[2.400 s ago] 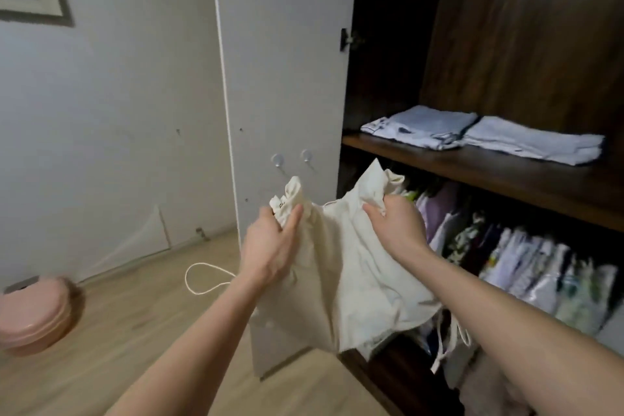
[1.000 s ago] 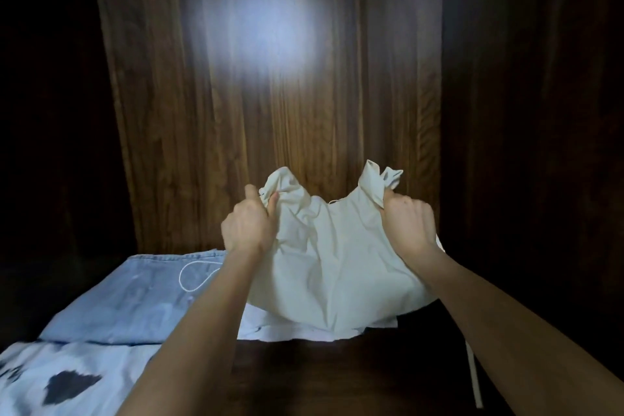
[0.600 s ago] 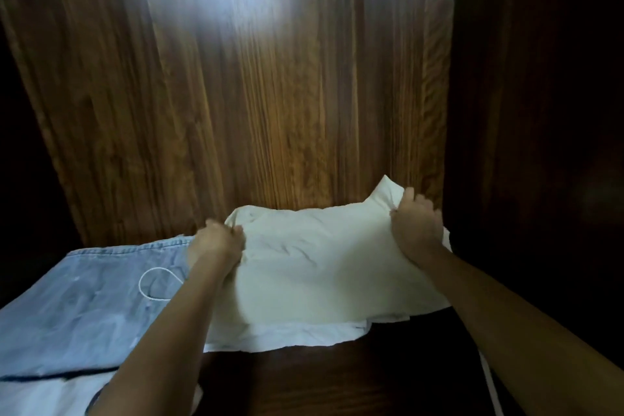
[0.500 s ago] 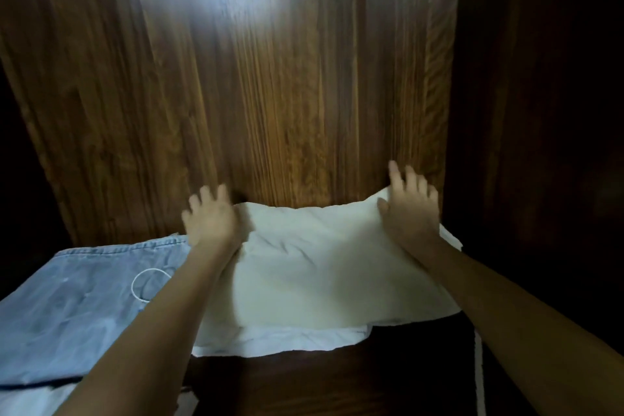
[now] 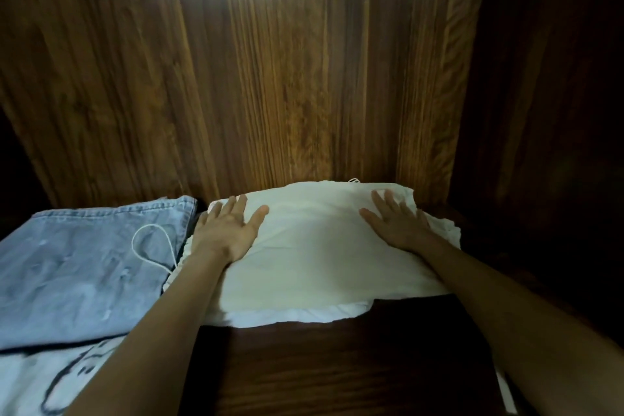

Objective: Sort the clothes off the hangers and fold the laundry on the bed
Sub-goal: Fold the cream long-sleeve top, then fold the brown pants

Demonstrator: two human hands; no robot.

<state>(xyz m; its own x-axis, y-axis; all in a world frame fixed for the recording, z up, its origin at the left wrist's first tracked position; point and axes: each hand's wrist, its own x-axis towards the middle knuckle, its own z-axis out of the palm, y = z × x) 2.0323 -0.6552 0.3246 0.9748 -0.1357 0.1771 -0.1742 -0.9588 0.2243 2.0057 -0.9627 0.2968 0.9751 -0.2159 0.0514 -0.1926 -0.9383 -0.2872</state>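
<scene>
In the head view, the left hand (image 5: 227, 234) and the right hand (image 5: 396, 226) both lie flat with fingers spread, pressing on a folded cream garment (image 5: 317, 246). It sits at the back of a dark wooden shelf (image 5: 337, 365), against the rear wood panel (image 5: 287, 78), with a white garment (image 5: 304, 314) showing under its front edge. Just beside it on the left lies folded blue denim (image 5: 84, 263), with a white drawstring loop (image 5: 150, 246) trailing from the cream piece across the denim.

The likely risk is that loop: if a wrist catches it as the hands lift away, it could drag the cream fold open or shift the pile. Uneven pressing could also slide the cream layer off the white one toward the shelf's front edge.

The shelf's right side and far left corner are lost in darkness. A white printed fabric (image 5: 40, 382) at the front left corner is cut off by the frame, so what it is cannot be told. A pale strip (image 5: 506, 395) at the lower right is mostly hidden by the right forearm.
</scene>
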